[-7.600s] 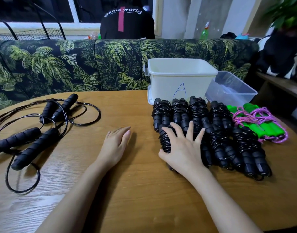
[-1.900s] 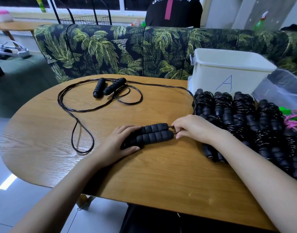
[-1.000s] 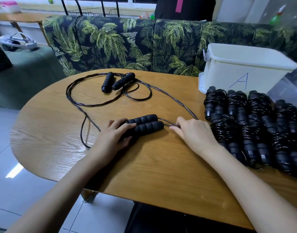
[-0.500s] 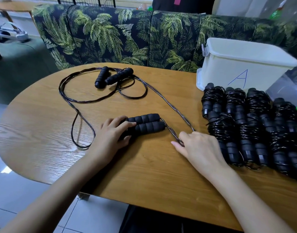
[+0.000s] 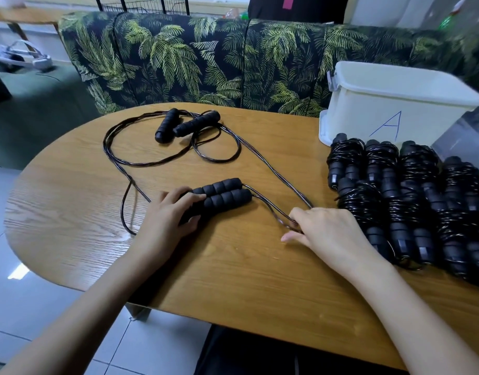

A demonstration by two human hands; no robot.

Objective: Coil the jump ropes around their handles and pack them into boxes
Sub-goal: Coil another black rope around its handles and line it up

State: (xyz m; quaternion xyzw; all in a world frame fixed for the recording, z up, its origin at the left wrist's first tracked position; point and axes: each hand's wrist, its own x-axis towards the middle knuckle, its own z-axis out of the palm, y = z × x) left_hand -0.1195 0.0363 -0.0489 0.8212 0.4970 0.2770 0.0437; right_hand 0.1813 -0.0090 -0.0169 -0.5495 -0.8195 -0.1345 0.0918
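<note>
The handles (image 5: pixel 222 196) of the rope being worked on lie side by side, touching, flat on the table (image 5: pixel 246 280) a bit left of its middle, tips pointing toward about 2 o'clock. The left hand (image 5: pixel 165 212) is grasping them: fingers curled over their near ends, thumb tucked along the near side, holding both down against the wood.

The cord (image 5: pixel 268 207) comes out of the far tips as two strands and runs toward 4 o'clock straight into the right hand (image 5: pixel 330 234). That hand sits knuckles up at about 3 o'clock from the handles and pinches the cord between thumb and curled fingers, with the little finger sticking out just over the table. From there the cord heads back up toward 11 o'clock and loops wide round the far left of the table.

A second rope (image 5: pixel 197 122) lies uncoiled at 12 o'clock from the handles, its own two handles crossed in a loose V inside the tangle of loops.

At 3 o'clock, just beside the right hand, there's a whole pile of coiled ropes (image 5: pixel 406 201), black, packed in rows. Behind them at about 1 o'clock stands a white box (image 5: pixel 373 109) with a blue "A" on it, no lid on. A palm-print sofa (image 5: pixel 178 55) runs along the table's far edge.
</note>
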